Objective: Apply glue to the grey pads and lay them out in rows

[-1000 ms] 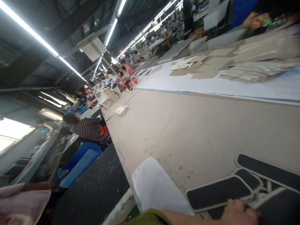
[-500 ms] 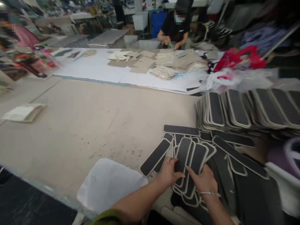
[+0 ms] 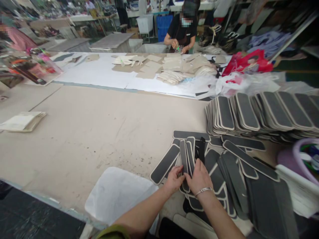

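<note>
A small bunch of dark grey rounded strips with cream edging (image 3: 183,153) stands tilted between my two hands, its faces turned partly sideways. My left hand (image 3: 174,179) closes on the bunch's left side, thumb towards me. From the right, my right hand (image 3: 200,178), with a bracelet at the wrist, grips the same bunch. Just beyond the right fingers is a slim black object (image 3: 202,147) whose kind I cannot make out. Loose edged strips lie around the hands, one long strip (image 3: 164,164) slanting at the left.
Neat rows of edged strips (image 3: 225,113) stand at the right. Plain dark pieces (image 3: 270,205) lie nearer, beside a purple basket (image 3: 284,159). A white sheet (image 3: 117,196) is left of my arms. Across the table, a masked person (image 3: 183,33) handles pieces near beige stacks (image 3: 171,63).
The bunch has turned from lying face-up to standing more on edge, and looks narrower. My right hand has moved left, closer to my left hand. The black object now shows.
</note>
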Demonstrator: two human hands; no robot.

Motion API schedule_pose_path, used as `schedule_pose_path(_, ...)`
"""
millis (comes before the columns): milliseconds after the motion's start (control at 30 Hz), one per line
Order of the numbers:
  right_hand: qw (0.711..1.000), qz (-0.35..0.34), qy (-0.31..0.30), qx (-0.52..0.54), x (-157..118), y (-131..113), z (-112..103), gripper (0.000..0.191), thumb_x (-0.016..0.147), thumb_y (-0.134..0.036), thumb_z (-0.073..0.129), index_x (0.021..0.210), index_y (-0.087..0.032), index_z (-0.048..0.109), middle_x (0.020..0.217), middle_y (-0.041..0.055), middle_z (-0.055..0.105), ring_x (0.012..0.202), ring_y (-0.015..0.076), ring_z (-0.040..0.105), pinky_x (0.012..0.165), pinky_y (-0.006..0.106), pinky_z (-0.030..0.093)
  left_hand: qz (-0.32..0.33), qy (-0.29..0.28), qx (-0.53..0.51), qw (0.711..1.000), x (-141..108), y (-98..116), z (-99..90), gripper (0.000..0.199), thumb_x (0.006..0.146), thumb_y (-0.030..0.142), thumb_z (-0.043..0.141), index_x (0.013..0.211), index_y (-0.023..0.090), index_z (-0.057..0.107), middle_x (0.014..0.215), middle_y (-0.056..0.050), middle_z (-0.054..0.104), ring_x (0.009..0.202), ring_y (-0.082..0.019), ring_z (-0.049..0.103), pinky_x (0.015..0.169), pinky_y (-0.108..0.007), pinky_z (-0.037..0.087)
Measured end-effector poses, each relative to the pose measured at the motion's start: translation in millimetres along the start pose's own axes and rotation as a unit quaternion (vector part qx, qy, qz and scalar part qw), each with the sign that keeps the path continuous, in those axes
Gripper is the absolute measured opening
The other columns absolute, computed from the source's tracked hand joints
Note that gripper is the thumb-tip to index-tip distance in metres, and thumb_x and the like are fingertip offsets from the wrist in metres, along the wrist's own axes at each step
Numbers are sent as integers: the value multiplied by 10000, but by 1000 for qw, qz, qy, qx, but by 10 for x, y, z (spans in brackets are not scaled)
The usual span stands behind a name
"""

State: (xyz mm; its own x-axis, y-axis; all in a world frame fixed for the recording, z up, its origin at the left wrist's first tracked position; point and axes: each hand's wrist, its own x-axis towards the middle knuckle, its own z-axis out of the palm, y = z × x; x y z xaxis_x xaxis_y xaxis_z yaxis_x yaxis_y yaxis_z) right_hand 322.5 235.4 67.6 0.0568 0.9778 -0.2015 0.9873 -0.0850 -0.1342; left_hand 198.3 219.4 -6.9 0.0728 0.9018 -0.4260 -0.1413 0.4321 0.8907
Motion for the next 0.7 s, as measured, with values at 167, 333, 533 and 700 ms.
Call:
schedule_pose_path(167, 1000, -23, 8, 6, -36, -114, 8, 741, 774, -277, 575, 1397, 6, 290, 1336, 213, 442, 1267, 327, 353, 1049, 405, 308, -56, 16, -62, 996, -18, 60, 13, 417, 653, 218, 748, 1053, 162, 647, 1109, -103, 622, 1042, -231, 576, 972, -382, 444)
schedule_pose_path(333, 997, -38, 63, 3, -129, -175, 11, 726, 761, -269, 583, 1398, -46, 316, 1370, 207, 376, 1243, 336, 344, 1016, 427, 326, -130, 37, -115, 984, -47, 181, -55, 517, 694, 541, 692, 1040, 170, 594, 1072, -109, 627, 998, -246, 591, 790, -358, 502)
schedule_pose_path(533, 999, 11, 40, -26, -138, -181, -19, 750, 770, -309, 590, 1425, -84, 301, 1347, 198, 382, 1165, 344, 393, 905, 434, 388, -159, 36, -122, 979, -19, 256, -29, 673, 607, 668, 702, 1010, 137, 612, 1060, -127, 624, 1021, -254, 566, 775, -327, 474)
schedule_pose_path(700, 996, 48, 53, -49, -132, -92, 19, 768, 776, -339, 571, 1402, 6, 290, 1404, 237, 312, 1227, 368, 328, 948, 448, 353, -172, 39, -113, 978, 4, 273, 7, 673, 580, 690, 707, 957, 139, 619, 1013, -112, 633, 989, -246, 567, 769, -327, 453)
